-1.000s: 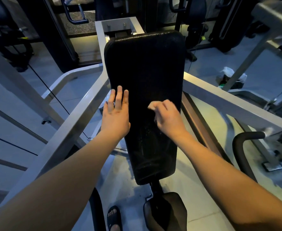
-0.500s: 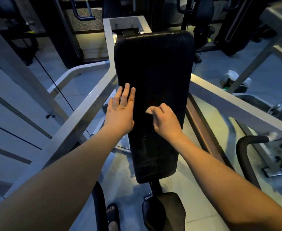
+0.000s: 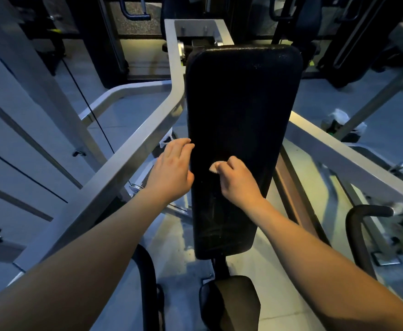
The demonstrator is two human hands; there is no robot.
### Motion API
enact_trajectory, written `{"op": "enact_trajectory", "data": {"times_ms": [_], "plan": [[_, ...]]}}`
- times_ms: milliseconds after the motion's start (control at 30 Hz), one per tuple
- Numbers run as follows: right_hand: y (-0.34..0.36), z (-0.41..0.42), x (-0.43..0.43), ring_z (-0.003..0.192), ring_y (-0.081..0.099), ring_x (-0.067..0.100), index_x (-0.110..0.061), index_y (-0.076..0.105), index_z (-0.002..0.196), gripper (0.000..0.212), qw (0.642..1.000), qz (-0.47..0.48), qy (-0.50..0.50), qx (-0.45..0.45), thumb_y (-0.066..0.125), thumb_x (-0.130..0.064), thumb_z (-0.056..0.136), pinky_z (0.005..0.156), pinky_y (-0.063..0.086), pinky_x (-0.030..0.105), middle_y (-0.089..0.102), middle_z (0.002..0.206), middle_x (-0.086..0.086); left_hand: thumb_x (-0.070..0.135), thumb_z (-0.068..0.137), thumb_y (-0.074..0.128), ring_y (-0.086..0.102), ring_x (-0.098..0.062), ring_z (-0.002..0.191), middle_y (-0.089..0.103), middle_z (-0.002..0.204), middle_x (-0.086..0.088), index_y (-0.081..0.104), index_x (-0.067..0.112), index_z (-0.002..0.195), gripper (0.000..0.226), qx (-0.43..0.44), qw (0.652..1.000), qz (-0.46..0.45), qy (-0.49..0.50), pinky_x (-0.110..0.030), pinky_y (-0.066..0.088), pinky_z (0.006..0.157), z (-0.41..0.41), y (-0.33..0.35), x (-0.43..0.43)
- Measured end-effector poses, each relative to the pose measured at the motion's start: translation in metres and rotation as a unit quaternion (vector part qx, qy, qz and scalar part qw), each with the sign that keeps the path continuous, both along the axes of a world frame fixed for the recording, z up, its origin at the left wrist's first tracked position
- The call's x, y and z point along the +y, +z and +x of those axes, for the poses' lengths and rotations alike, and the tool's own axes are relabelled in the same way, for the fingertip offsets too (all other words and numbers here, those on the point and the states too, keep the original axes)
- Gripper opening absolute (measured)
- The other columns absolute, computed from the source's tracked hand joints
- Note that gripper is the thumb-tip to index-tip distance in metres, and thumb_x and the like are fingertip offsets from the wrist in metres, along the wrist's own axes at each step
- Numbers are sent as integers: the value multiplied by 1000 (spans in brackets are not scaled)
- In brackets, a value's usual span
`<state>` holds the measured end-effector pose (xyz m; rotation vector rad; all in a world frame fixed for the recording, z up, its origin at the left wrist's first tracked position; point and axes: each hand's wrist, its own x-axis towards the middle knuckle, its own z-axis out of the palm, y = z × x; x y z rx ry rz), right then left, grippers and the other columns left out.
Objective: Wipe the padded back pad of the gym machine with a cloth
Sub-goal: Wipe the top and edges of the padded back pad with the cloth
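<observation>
1. Setting: a gym floor with weight machines.
2. Landmark: long black padded back pad [image 3: 241,139] on a post, tilted away from the camera.
3. Pale grey steel frame rails [image 3: 128,161] run along both sides of the pad; a thin black cable [image 3: 88,101] hangs left of it.
4. Black seat cushion [image 3: 231,304] sits below the pad's lower end.
5. Behind the pad: dark machines and handles, dim, probably other stations.
6. Tiled floor [image 3: 181,266] beneath the pad.
</observation>
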<state>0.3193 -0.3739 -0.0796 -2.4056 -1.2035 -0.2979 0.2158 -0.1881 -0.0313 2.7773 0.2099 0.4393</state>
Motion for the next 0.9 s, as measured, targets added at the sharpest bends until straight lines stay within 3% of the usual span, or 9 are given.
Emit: {"op": "enact_trajectory", "data": {"times_ms": [200,333,467,533,633,700,767,833,900], "plan": [[70,36,27,87,53,25,-9,64,118,24,980,162,-95,-68,60,-7,95,73,49,32,51,101,11,12,85,60,24,-25,147,29,159,-4,33,11,153,73,37,999,-14,-17,-45,38,112,-3,-4,5],[34,20,33,86,50,24,-10,62,113,22,992,93,-27,-82,53,-1,95,76,45,31,59,109,7,18,91,58,13,-22,152,11,167,4,15,18,161,82,83,996,-2,-23,-43,31,117,-7,-7,12],[6,-6,13,80,51,27,-15,59,110,27,996,-38,46,-59,67,-2,87,56,44,37,44,94,2,19,92,55,11,-23,153,4,168,7,8,22,162,85,93,995,0,-42,-43,33,117,-9,-11,19],[27,-2,17,78,53,27,-14,63,114,24,996,-33,44,-69,65,-7,92,57,46,39,44,92,4,19,92,54,10,-21,153,3,168,9,8,22,162,84,90,995,-5,-49,-42,32,118,-10,-10,21],[79,20,39,74,58,27,-10,66,118,22,989,101,-4,-104,55,-9,98,68,52,37,48,97,7,19,93,54,9,-18,152,4,168,8,12,22,162,80,80,995,-20,-61,-41,30,117,-11,-8,26],[100,33,56,74,56,27,-7,65,115,21,977,163,-58,-123,51,-11,100,67,52,39,48,98,10,17,93,54,12,-19,152,9,168,5,19,20,160,76,69,995,-38,-61,-42,33,117,-11,-9,30],[92,28,66,77,51,26,-4,64,110,19,978,152,-65,-129,51,-4,97,68,50,41,53,99,12,15,92,54,16,-23,152,16,166,0,28,17,157,71,58,995,-57,-49,-45,36,116,-12,-10,34],[62,10,64,80,47,24,-7,61,104,23,987,96,-3,-128,48,6,91,72,49,42,61,104,7,13,90,54,18,-26,150,20,164,-3,34,15,154,67,51,996,-71,-33,-48,38,114,-11,-11,38],[35,-5,51,83,50,23,-11,59,105,25,994,15,50,-93,52,7,89,70,50,42,56,102,4,13,90,54,19,-27,149,23,162,-4,36,13,152,64,51,995,-81,-26,-48,40,111,-10,-9,41]]}}
